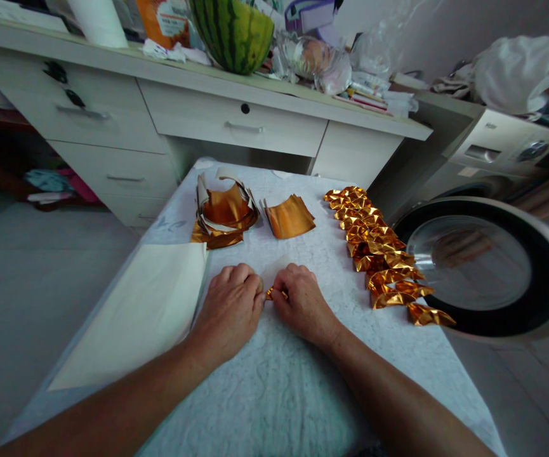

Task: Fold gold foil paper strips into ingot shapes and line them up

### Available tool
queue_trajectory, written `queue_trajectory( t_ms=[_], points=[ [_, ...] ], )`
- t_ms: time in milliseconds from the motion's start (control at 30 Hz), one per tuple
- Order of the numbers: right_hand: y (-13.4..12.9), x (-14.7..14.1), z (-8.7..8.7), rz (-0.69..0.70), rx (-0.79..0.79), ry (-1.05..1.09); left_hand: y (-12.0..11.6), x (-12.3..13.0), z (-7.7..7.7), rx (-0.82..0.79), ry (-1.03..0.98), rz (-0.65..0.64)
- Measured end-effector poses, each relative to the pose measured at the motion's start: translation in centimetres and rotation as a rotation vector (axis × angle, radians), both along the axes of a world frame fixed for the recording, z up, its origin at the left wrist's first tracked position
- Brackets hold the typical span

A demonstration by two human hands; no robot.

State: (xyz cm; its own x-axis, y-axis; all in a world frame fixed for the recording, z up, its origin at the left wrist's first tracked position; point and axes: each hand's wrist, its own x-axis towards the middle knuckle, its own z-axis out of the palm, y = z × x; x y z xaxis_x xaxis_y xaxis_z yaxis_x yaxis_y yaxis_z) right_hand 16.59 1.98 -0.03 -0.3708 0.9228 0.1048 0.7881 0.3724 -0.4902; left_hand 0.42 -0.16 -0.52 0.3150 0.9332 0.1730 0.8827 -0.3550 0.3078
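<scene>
Both hands meet over the middle of the covered table (236,393). My left hand (236,298) is closed, fingers curled at one end of a gold foil paper (269,294). Opposite it, my right hand (303,295) pinches the same paper, of which a shiny gold bit and a pale sheet part show between the hands. Most of that paper is hidden by the fingers. Beyond the hands lies a small stack of gold foil sheets (291,217). To its left is a larger curled pile of gold sheets (226,209). Folded gold foil pieces (379,247) stand in rows at the right.
A large cream paper sheet (136,311) lies at the table's left. Behind stands a white desk with drawers (240,124), carrying a cut watermelon (233,35) and plastic bags. The open washing machine door (474,266) reaches close to the table's right edge.
</scene>
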Motion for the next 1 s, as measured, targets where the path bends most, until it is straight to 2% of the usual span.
queue_trajectory(
  t_ms=[300,533,800,1000],
  points=[
    [-0.14,0.03,0.32,-0.005,-0.015,-0.014,0.04,-0.08,-0.09,-0.003,-0.065,0.004],
    [-0.06,-0.02,-0.06,-0.006,-0.011,0.008,0.1,-0.31,-0.04,-0.06,-0.161,-0.018],
    [-0.05,0.1,-0.18,-0.03,-0.023,0.08,0.37,-0.73,-0.67,-0.075,-0.188,-0.067],
    [0.03,0.04,-0.11,-0.03,-0.029,0.066,0.4,-0.65,-0.52,-0.077,-0.201,-0.044]
  ],
)
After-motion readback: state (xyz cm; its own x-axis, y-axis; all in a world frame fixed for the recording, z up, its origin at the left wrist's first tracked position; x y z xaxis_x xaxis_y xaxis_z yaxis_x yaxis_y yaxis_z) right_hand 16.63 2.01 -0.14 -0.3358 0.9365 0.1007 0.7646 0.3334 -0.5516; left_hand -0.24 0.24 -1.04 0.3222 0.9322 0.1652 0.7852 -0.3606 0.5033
